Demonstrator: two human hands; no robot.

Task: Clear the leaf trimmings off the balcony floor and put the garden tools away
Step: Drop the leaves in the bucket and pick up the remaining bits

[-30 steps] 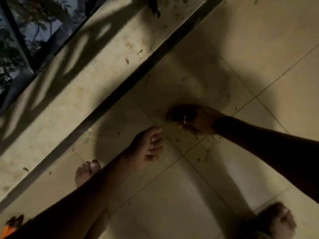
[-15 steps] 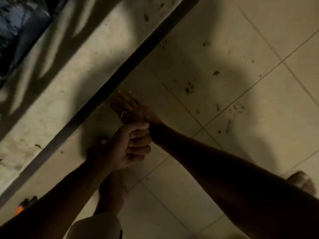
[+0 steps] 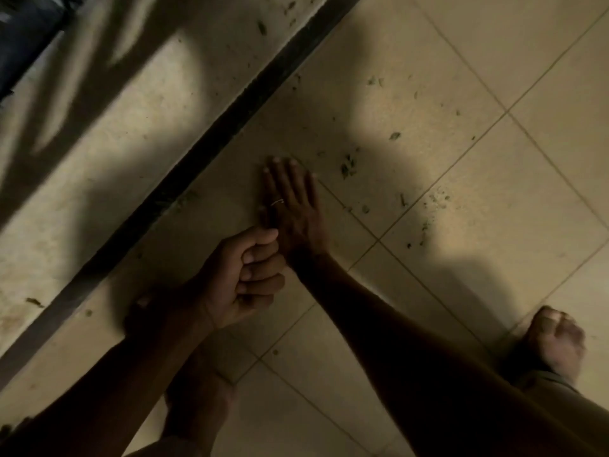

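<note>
Right hand (image 3: 293, 207) flattened onto floor (image 3: 543, 159) (fingers (image 3: 290, 174) straight); left hand (image 3: 244, 278) fisted, contents unclear.

Leaf trimmings (image 3: 348, 166) are lying scattered as small dark-green scraps across the beige tiled balcony floor (image 3: 428, 44). The densest cluster is sitting mid-tile, with a single leaf just above it and finer crumbs spreading to its right. Further scraps are resting along the dark strip (image 3: 230, 127) and on the pale ledge (image 3: 148, 110) beyond.
</note>
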